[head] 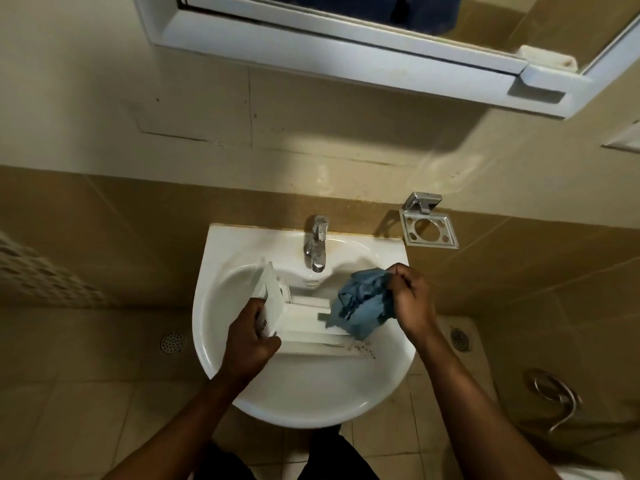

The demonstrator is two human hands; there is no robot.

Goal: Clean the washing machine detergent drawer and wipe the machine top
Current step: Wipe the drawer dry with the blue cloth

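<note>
A white detergent drawer (308,327) lies across the basin of a white sink (304,400), its front panel standing up at the left. My left hand (251,337) grips that front panel at its lower end. My right hand (410,299) is closed on a crumpled blue cloth (360,306), which rests on the drawer's right end. The washing machine is not in view.
A chrome tap (317,245) stands at the back of the sink, shut off. A metal holder (427,226) is fixed to the wall at the right. A white mirror cabinet (346,50) hangs above. Floor drains (172,342) and a hose (557,396) lie below.
</note>
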